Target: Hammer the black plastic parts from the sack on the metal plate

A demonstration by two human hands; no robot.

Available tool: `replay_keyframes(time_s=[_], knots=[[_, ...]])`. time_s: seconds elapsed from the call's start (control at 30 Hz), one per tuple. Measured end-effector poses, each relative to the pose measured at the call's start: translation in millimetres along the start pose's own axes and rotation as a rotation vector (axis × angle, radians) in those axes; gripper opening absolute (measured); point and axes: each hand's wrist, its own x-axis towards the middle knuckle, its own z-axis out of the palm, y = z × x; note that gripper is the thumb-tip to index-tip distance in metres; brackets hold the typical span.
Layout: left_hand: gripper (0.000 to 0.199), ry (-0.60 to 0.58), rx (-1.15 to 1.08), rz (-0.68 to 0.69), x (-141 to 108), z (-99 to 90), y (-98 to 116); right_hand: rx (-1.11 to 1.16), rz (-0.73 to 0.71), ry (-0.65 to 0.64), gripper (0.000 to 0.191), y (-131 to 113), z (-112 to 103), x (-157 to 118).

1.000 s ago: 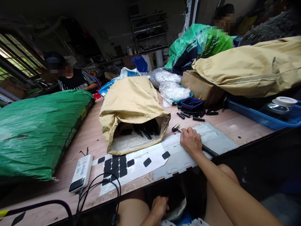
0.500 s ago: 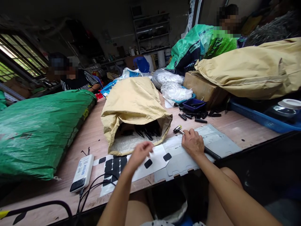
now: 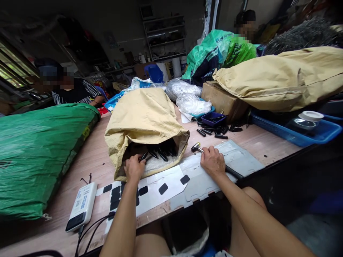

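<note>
My left hand (image 3: 134,167) is at the mouth of the tan sack (image 3: 142,114), its fingers closed on a black piece (image 3: 144,156). More black pieces (image 3: 163,152) lie inside the sack, partly in shadow. My right hand (image 3: 213,161) is wrapped round the hammer (image 3: 196,146), whose head points left and whose black handle comes out toward the right. It rests on the grey sheet (image 3: 235,157). White paper (image 3: 152,198) with dark rounded patches lies between the hands, near the table's front edge.
A green sack (image 3: 45,150) and a white power bank (image 3: 83,207) with cables are at the left. Behind the hammer are loose black pieces, a purple tray (image 3: 213,119) and a cardboard box (image 3: 225,100). A blue tray (image 3: 284,132) holds a jar. Two people are farther back.
My left hand has moved left and into the sack's mouth, closing on a black piece. My right hand still holds the hammer. The whole view has shifted slightly.
</note>
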Motion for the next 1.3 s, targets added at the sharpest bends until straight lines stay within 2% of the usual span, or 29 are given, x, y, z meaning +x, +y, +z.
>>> replay_keyframes(time_s=[0.07,0.17,0.27,0.4,0.57,0.63,0.73,0.8,0.87,0.97,1.13,1.3], knots=[[0.023,0.040,-0.158,0.159,-30.7,1.1,13.2,-0.007,-0.005,0.004,0.025,0.3,0.5,-0.3],[0.019,-0.060,-0.378,0.417,-73.6,11.4,34.5,-0.013,-0.010,0.011,0.025,0.9,1.2,-0.9],[0.019,-0.179,-0.444,0.452,-95.4,28.0,47.6,-0.022,-0.005,0.007,0.025,0.7,1.8,-1.7],[0.016,-0.179,-0.439,0.438,-97.4,44.7,49.1,-0.028,-0.012,0.008,0.026,1.5,2.4,-0.6],[0.017,-0.171,-0.443,0.432,-96.7,47.9,47.8,0.036,-0.021,-0.051,0.027,7.6,-5.5,-1.6],[0.017,-0.177,-0.454,0.418,-97.4,47.3,48.5,0.131,-0.009,-0.035,0.029,7.0,-12.6,-10.3],[0.017,-0.188,-0.467,0.417,-97.4,47.9,48.9,0.393,-0.020,0.034,0.034,-2.8,-23.7,-34.6],[0.018,-0.189,-0.466,0.429,-97.0,49.4,48.3,0.573,-0.106,0.033,0.036,-14.5,-29.4,-53.0],[0.019,-0.183,-0.463,0.437,-96.8,51.1,47.4,0.660,-0.190,-0.008,0.038,-27.3,-33.4,-67.8],[0.019,-0.179,-0.467,0.429,-96.6,52.9,46.6,0.659,-0.246,-0.045,0.041,-42.4,-37.2,-79.4],[0.017,-0.196,-0.487,0.398,-95.5,52.7,47.1,0.556,-0.319,0.011,0.043,-54.6,-41.9,-84.9],[0.013,-0.192,-0.476,0.378,-95.3,51.2,48.9,0.398,-0.355,-0.069,0.044,-56.4,-45.6,-86.6]])
